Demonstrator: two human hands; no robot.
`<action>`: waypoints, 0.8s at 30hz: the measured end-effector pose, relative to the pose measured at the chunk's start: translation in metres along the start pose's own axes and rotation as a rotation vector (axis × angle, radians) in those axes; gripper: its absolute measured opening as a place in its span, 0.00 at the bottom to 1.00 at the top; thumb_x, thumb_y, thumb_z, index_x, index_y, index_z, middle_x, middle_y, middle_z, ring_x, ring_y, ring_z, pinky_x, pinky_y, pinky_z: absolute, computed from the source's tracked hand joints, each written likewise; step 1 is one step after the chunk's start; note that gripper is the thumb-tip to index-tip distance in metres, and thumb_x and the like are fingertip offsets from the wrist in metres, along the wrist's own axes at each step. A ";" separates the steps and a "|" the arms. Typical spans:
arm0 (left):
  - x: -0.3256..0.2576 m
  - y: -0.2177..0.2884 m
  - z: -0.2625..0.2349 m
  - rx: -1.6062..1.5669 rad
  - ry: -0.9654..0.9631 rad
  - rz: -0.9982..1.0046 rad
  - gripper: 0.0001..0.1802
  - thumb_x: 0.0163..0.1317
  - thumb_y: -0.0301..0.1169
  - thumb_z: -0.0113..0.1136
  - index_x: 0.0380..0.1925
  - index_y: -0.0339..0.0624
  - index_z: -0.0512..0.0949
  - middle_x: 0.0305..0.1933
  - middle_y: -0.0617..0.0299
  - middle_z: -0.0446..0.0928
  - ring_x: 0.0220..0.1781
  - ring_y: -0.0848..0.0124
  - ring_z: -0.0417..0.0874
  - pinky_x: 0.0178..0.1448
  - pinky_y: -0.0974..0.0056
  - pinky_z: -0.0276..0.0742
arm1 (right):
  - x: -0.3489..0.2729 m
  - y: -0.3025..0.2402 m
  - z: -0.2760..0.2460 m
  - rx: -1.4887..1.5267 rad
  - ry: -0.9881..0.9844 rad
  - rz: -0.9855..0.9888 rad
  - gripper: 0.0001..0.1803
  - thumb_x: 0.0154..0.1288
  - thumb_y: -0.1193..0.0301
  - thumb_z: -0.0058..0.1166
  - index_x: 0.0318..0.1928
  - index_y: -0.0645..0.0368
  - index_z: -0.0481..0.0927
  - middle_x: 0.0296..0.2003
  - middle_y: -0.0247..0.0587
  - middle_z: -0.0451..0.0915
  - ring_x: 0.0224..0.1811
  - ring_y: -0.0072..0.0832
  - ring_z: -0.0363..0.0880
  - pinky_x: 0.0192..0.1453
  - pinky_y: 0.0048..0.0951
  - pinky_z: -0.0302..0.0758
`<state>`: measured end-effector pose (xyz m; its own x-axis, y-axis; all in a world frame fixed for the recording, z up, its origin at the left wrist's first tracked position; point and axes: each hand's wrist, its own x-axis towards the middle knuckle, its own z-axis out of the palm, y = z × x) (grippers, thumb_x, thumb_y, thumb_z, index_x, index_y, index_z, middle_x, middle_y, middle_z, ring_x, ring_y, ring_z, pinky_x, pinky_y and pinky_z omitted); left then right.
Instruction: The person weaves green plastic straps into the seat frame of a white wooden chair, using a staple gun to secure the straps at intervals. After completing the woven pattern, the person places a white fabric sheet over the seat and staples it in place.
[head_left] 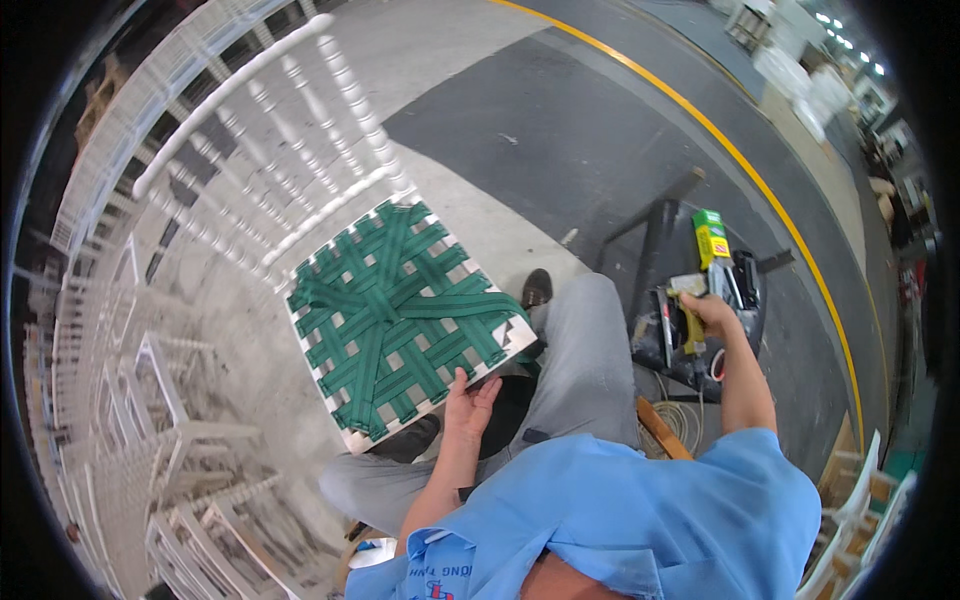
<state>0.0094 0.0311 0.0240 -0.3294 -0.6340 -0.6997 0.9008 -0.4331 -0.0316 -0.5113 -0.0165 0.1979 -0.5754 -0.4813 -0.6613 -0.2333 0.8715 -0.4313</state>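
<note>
A white chair [290, 230] with turned spindles stands at my left front. Green webbing straps [400, 290] are woven across its seat, and several loose lengths lie crossed on top. At the seat's near edge, my left hand [470, 408] is palm up with its fingers stretched out, the fingertips by the frame. Off to my right, my right hand [712, 314] is wrapped round the yellow handle of a staple gun [692, 330], over a black stool. Its lower end meets a hose or cord.
The black stool [650, 345] bears a green-and-yellow box [710, 238] and other small items. A coiled hose [685, 425] and a wooden piece [662, 430] lie beside my right leg. White chair frames [190, 440] crowd the left. A yellow line [700, 118] curves along the floor.
</note>
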 end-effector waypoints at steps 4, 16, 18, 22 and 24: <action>-0.007 0.008 -0.010 0.008 0.081 0.178 0.27 0.74 0.44 0.61 0.62 0.34 0.71 0.65 0.41 0.73 0.67 0.42 0.77 0.74 0.35 0.72 | -0.011 -0.083 0.058 -0.712 0.445 -0.678 0.27 0.62 0.57 0.68 0.54 0.64 0.84 0.50 0.57 0.86 0.54 0.51 0.84 0.57 0.46 0.80; -0.001 0.034 -0.008 -0.053 0.171 0.510 0.28 0.79 0.43 0.51 0.70 0.38 0.63 0.70 0.37 0.64 0.69 0.39 0.72 0.70 0.31 0.74 | -0.042 -0.108 0.364 -0.541 -0.673 -1.111 0.21 0.68 0.53 0.65 0.37 0.61 0.86 0.28 0.39 0.84 0.32 0.30 0.79 0.40 0.38 0.74; -0.021 0.051 -0.022 -0.082 0.190 0.617 0.33 0.78 0.45 0.54 0.73 0.39 0.57 0.72 0.37 0.62 0.70 0.38 0.70 0.70 0.30 0.72 | -0.078 -0.081 0.367 -0.360 -0.827 -0.960 0.19 0.69 0.56 0.65 0.34 0.62 0.85 0.26 0.35 0.81 0.30 0.25 0.75 0.37 0.35 0.72; -0.017 0.011 -0.018 0.173 0.400 0.745 0.44 0.72 0.54 0.59 0.77 0.44 0.52 0.77 0.43 0.55 0.66 0.44 0.74 0.69 0.31 0.70 | -0.082 -0.019 0.295 -0.489 -0.923 -0.789 0.17 0.70 0.59 0.63 0.38 0.62 0.86 0.28 0.31 0.81 0.32 0.22 0.74 0.38 0.32 0.72; -0.011 -0.016 -0.004 0.326 0.348 0.670 0.39 0.72 0.57 0.58 0.72 0.47 0.60 0.75 0.47 0.64 0.59 0.51 0.79 0.64 0.37 0.75 | -0.083 0.014 0.254 -0.265 -1.018 -0.589 0.16 0.71 0.61 0.63 0.43 0.64 0.88 0.33 0.28 0.83 0.36 0.20 0.76 0.43 0.28 0.73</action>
<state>0.0001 0.0480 0.0293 0.4038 -0.6128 -0.6793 0.7300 -0.2317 0.6430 -0.2675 0.0120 0.0903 0.5277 -0.5607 -0.6381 -0.4748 0.4283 -0.7689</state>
